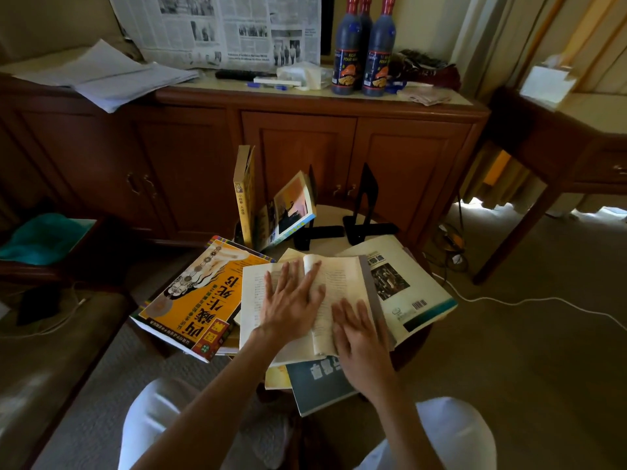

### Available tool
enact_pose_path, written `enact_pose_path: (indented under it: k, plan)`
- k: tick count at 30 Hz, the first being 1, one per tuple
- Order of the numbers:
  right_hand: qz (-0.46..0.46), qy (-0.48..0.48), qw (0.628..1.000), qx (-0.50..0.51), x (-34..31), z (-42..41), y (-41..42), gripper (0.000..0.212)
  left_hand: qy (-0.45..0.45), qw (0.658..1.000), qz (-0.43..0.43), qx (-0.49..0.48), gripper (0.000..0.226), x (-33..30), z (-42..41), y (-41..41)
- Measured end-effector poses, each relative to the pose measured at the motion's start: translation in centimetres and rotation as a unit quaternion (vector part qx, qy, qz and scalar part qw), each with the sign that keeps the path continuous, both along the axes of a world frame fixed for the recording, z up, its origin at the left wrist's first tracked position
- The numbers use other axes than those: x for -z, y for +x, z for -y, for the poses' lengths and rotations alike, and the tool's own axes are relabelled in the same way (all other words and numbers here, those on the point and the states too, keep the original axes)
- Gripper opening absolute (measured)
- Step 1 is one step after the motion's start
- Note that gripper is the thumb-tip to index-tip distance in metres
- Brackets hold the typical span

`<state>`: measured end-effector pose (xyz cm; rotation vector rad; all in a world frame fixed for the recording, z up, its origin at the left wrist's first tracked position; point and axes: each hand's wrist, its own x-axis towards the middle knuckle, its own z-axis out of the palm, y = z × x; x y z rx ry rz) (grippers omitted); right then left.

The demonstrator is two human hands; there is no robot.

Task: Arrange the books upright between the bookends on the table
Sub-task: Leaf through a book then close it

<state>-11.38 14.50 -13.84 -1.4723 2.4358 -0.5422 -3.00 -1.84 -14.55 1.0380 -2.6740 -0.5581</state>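
An open book [342, 276] lies flat in the middle of a small round table [330, 213]. My left hand [291, 300] presses flat on its left page, and my right hand [361, 340] presses flat on its right page. A large orange book [193, 293] lies to the left. A pale book with a barcode [410, 286] lies under the open one on the right, and a dark book [315, 385] sticks out near me. At the back, a tall yellow book [245, 195] stands upright, a colourful book [288, 212] leans beside it, and two black bookends [364, 205] stand to the right.
A wooden cabinet [298, 144] runs behind the table, carrying dark bottles [363, 52], a newspaper [220, 25] and loose papers [105, 76]. A wooden side table [556, 137] stands at the right. A white cable [529, 301] crosses the carpet. A seat with a teal cloth [44, 237] is left.
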Motion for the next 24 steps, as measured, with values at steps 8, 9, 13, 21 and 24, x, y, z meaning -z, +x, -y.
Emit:
enact_pose_path:
  k: [8, 9, 13, 21, 24]
  plan:
    - [0.117, -0.077, 0.964, 0.227, -2.6, -0.2, -2.1, 0.088, 0.074, 0.981, -0.102, -0.15, 0.087, -0.9, 0.1, 3.3]
    - [0.169, -0.079, 0.952, 0.241, -3.1, 0.2, -2.5, 0.092, 0.087, 0.977, -0.104, -0.166, 0.089, -1.4, 0.4, 3.7]
    - [0.161, -0.017, 0.947, 0.277, -4.2, 1.4, -3.9, 0.098, 0.133, 0.962, -0.044, -0.236, 0.094, -2.9, 3.1, 4.4]
    - [0.397, -0.031, 0.89, 0.224, -5.3, 0.9, -5.2, 0.06, 0.296, 0.886, -0.15, -0.325, 0.074, -4.6, 7.3, 4.5]
    - [0.444, -0.059, 0.868, 0.213, -6.5, 0.6, -5.1, 0.047, 0.424, 0.792, -0.263, -0.353, 0.03, -5.0, 7.9, 5.1]
